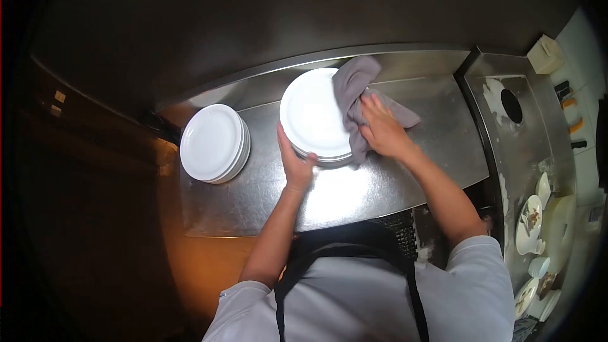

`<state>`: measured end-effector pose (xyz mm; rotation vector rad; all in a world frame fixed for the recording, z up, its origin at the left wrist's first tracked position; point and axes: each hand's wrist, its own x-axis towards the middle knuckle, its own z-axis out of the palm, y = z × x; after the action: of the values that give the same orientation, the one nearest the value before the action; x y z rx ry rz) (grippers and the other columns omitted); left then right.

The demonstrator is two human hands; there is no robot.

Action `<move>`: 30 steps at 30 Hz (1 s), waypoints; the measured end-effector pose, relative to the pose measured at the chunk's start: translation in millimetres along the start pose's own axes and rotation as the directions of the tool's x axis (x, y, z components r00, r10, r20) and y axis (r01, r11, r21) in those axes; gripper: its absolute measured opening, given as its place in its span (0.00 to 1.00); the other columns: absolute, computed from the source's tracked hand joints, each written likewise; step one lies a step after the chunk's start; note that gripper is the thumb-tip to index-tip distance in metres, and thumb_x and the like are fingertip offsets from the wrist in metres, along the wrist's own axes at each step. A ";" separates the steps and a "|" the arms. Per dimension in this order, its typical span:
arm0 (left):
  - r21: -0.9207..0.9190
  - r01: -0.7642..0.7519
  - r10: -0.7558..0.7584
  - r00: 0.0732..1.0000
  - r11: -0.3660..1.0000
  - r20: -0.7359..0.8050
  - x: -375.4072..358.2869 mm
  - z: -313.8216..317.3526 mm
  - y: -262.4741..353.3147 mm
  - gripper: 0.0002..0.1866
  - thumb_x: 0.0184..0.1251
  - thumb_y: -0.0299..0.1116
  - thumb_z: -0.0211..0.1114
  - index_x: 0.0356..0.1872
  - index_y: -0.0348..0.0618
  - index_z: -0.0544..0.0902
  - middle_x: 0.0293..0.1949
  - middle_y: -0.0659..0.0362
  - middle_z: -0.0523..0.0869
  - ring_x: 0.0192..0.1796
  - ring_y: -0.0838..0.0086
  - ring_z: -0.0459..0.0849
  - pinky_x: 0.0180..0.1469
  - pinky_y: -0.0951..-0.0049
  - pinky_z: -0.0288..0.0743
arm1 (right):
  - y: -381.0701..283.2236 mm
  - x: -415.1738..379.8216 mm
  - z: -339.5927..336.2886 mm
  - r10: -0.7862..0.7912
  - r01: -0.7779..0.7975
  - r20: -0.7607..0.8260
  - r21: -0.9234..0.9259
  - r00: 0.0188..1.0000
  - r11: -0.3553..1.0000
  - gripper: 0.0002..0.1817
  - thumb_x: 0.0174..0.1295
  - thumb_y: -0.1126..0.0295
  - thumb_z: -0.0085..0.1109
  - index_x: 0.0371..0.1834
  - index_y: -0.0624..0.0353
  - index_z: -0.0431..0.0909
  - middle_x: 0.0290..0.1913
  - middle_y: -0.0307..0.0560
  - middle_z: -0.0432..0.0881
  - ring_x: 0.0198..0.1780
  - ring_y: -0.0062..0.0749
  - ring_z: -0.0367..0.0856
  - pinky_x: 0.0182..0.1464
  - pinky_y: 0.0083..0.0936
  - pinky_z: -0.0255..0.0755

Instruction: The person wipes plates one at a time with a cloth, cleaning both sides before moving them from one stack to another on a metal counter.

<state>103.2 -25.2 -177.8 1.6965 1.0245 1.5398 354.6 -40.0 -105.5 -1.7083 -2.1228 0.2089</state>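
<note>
A stack of white plates (313, 111) stands on the steel counter (253, 206). My left hand (296, 163) is against the near left edge of this stack, thumb apart from the fingers, steadying its side. On the right side of the top plate lies a grey-purple cloth (354, 85), which hangs over the rim. My right hand (382, 128) presses on the cloth beside the plate's right edge, its fingers over the fabric. Farther left on the counter is a second stack of white plates (212, 142), touched by neither hand.
At the right, another steel surface has a round dark hole (511, 106). Dishes with food scraps (531, 221) and a small white bowl (539, 267) lie lower there. Knives (578, 144) hang on the tiled wall near a pale box (545, 55).
</note>
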 end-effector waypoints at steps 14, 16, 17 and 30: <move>0.458 0.301 -0.264 0.954 0.836 -0.144 88.2 7.4 21.9 0.27 0.66 0.45 0.66 0.56 0.29 0.78 0.53 0.37 0.83 0.55 0.48 0.84 0.58 0.57 0.75 | 46.7 68.6 19.1 0.312 -0.202 -0.088 0.595 0.946 0.778 0.32 0.48 0.73 0.75 0.59 0.68 0.76 0.52 0.59 0.85 0.56 0.47 0.83 0.59 0.30 0.74; 0.434 0.285 -0.230 0.957 0.855 -0.175 92.0 9.8 24.2 0.27 0.65 0.43 0.67 0.57 0.31 0.77 0.49 0.39 0.86 0.53 0.46 0.85 0.56 0.55 0.77 | 44.1 69.0 15.0 0.309 -0.147 -0.127 0.673 0.943 0.725 0.31 0.49 0.76 0.74 0.59 0.67 0.76 0.51 0.56 0.86 0.55 0.42 0.84 0.58 0.29 0.75; 0.423 0.274 -0.211 0.959 0.864 -0.189 93.8 12.1 26.0 0.27 0.65 0.43 0.68 0.57 0.31 0.77 0.47 0.39 0.87 0.52 0.45 0.86 0.55 0.55 0.77 | 43.5 67.2 12.6 0.314 -0.101 -0.172 0.715 0.934 0.692 0.30 0.50 0.78 0.73 0.59 0.67 0.76 0.51 0.54 0.86 0.54 0.40 0.84 0.57 0.29 0.75; -0.080 0.189 -0.200 0.966 0.979 -0.165 97.1 45.8 96.2 0.18 0.78 0.42 0.60 0.48 0.33 0.79 0.43 0.53 0.86 0.46 0.73 0.82 0.51 0.68 0.76 | -75.4 18.8 -68.3 0.278 0.109 -0.021 0.947 0.960 -0.303 0.22 0.72 0.57 0.55 0.58 0.64 0.77 0.59 0.50 0.80 0.56 0.33 0.81 0.60 0.33 0.76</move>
<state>163.5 12.2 -52.3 1.3933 1.1799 1.5914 310.8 -49.2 -12.2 -0.5695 -0.6920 1.3300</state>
